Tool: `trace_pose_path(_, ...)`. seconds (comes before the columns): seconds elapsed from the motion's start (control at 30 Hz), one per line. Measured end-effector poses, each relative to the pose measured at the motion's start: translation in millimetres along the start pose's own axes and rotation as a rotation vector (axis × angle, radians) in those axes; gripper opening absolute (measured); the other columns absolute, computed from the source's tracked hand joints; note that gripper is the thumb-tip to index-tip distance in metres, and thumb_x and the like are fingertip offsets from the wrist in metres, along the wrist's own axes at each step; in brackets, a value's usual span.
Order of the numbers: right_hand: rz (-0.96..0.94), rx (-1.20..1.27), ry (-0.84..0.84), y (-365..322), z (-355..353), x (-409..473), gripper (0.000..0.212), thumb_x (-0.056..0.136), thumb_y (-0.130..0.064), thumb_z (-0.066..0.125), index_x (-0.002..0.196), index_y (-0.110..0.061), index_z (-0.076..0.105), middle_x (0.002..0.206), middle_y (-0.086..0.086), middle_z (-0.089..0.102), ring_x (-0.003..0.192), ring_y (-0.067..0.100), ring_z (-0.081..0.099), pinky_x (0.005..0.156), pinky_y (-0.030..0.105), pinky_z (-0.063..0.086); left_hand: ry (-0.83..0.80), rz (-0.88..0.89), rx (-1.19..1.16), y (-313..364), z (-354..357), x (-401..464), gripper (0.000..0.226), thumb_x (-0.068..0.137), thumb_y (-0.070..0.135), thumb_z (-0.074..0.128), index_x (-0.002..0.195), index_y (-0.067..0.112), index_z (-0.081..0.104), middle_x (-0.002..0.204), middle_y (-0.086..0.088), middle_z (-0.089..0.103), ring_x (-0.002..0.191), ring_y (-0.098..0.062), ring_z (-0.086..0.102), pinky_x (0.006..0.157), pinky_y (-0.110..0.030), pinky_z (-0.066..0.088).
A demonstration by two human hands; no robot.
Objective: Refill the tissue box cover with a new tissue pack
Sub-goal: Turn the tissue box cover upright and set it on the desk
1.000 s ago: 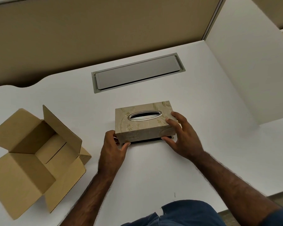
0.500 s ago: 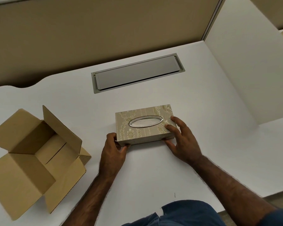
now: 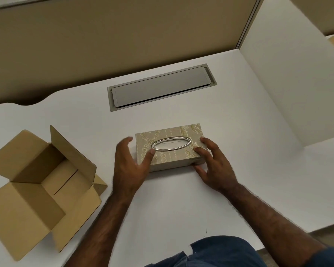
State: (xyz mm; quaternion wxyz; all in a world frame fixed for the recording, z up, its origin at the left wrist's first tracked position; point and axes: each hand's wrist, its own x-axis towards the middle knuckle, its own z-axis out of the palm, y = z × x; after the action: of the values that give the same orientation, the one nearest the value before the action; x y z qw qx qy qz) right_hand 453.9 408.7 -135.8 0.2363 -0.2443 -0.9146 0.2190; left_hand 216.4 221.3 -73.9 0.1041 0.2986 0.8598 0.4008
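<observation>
Since the frame half a second earlier, the left hand had let go of the near left corner of the tissue box cover and lifted, its fingers spread apart and slightly blurred, the thumb lying over the cover's top just short of the silver oval ring, the other fingers reaching past the cover's left end; whether any of them touched the cover could not be told. The cover itself had stayed flat on the white desk, top side up, lying between the two hands. The right hand rested against the cover's right end, fingers spread loosely rather than clamped: two fingertips lay on the top edge at the right corner, and the thumb sat at the near lower corner. Inside the oval opening something pale showed, though what it was could not be made out. Well off to the left of the left hand stood an open cardboard box, its flaps folded outward. Beyond both hands, set into the desk, lay a grey cable hatch. A white partition rose to the right of the right hand.
</observation>
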Motion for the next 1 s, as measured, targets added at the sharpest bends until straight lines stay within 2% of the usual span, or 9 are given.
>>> trace_pose_path(0.07, 0.000, -0.005, -0.005, 0, -1, -1, 0.060, 0.090, -0.026, 0.088, 0.142, -0.014, 0.060, 0.165, 0.017, 0.048, 0.148, 0.034, 0.055, 0.114, 0.044, 0.055, -0.048, 0.028, 0.044, 12, 0, 23, 0.086, 0.082, 0.078, 0.063, 0.148, 0.029, 0.039, 0.152, 0.002, 0.049, 0.134, -0.006, 0.043, 0.105, -0.025, 0.038)
trace_pose_path(0.23, -0.003, -0.005, -0.012, -2, -2, 0, 0.060, 0.090, -0.025, 0.087, 0.142, -0.015, 0.060, 0.165, 0.017, 0.048, 0.148, 0.034, 0.054, 0.114, 0.045, 0.055, -0.378, 0.154, 0.309, 34, 13, 71, 0.088, 0.076, 0.076, 0.068, 0.147, 0.028, 0.048, 0.151, 0.001, 0.055, 0.136, -0.023, 0.049, 0.112, -0.038, 0.038)
trace_pose_path(0.33, -0.002, -0.020, -0.016, -1, -3, 1, 0.058, 0.091, -0.026, 0.086, 0.142, -0.014, 0.061, 0.165, 0.018, 0.048, 0.147, 0.036, 0.055, 0.113, 0.046, 0.056, -0.548, 0.197, 0.431, 44, 21, 92, 0.085, 0.071, 0.073, 0.073, 0.141, 0.028, 0.054, 0.143, 0.000, 0.062, 0.126, -0.024, 0.057, 0.105, -0.041, 0.044)
trace_pose_path(0.43, 0.000, -0.025, -0.028, -4, -2, 1, 0.057, 0.092, -0.027, 0.086, 0.142, -0.013, 0.062, 0.166, 0.018, 0.048, 0.146, 0.036, 0.056, 0.112, 0.046, 0.056, -0.633, 0.235, 0.510, 49, 28, 99, 0.067, 0.073, 0.065, 0.076, 0.125, 0.026, 0.062, 0.123, 0.001, 0.071, 0.107, -0.023, 0.062, 0.093, -0.042, 0.050)
trace_pose_path(0.57, -0.009, -0.018, -0.003, -7, 1, 3, 0.056, 0.092, -0.026, 0.086, 0.141, -0.014, 0.062, 0.165, 0.018, 0.049, 0.146, 0.036, 0.056, 0.113, 0.047, 0.056, -0.636, 0.273, 0.512, 50, 28, 105, 0.053, 0.076, 0.057, 0.079, 0.113, 0.022, 0.066, 0.109, 0.001, 0.072, 0.098, -0.023, 0.062, 0.082, -0.040, 0.052)
trace_pose_path(0.73, 0.016, -0.014, 0.049, -5, 8, -1, 0.059, 0.090, -0.022, 0.087, 0.141, -0.020, 0.058, 0.163, 0.020, 0.052, 0.145, 0.037, 0.057, 0.114, 0.047, 0.054, -0.596, 0.324, 0.545, 52, 38, 99, 0.046, 0.083, 0.055, 0.069, 0.116, 0.024, 0.064, 0.111, -0.001, 0.073, 0.097, -0.025, 0.064, 0.085, -0.041, 0.053)
trace_pose_path(0.87, 0.014, -0.061, 0.072, -2, 7, -5, 0.051, 0.089, -0.030, 0.087, 0.133, -0.016, 0.065, 0.160, 0.020, 0.054, 0.140, 0.039, 0.057, 0.116, 0.046, 0.048, -0.566, 0.417, 0.466, 40, 33, 86, 0.058, 0.090, 0.057, 0.061, 0.136, 0.023, 0.059, 0.133, -0.002, 0.067, 0.116, -0.025, 0.061, 0.101, -0.041, 0.045)
trace_pose_path(0.93, -0.006, -0.073, 0.082, -2, 6, -3, 0.051, 0.090, -0.037, 0.086, 0.131, -0.016, 0.065, 0.159, 0.020, 0.053, 0.142, 0.039, 0.055, 0.121, 0.042, 0.040, -0.510, 0.413, 0.405, 35, 26, 78, 0.065, 0.092, 0.060, 0.056, 0.144, 0.021, 0.055, 0.147, -0.004, 0.060, 0.131, -0.026, 0.054, 0.112, -0.044, 0.039)
trace_pose_path(1.0, -0.014, -0.092, 0.087, -3, 5, 1, 0.054, 0.091, -0.043, 0.084, 0.133, -0.016, 0.062, 0.160, 0.019, 0.052, 0.144, 0.039, 0.052, 0.123, 0.044, 0.037, -0.432, 0.382, 0.371, 29, 20, 64, 0.070, 0.094, 0.062, 0.052, 0.150, 0.020, 0.050, 0.158, -0.005, 0.049, 0.144, -0.025, 0.043, 0.121, -0.048, 0.031)
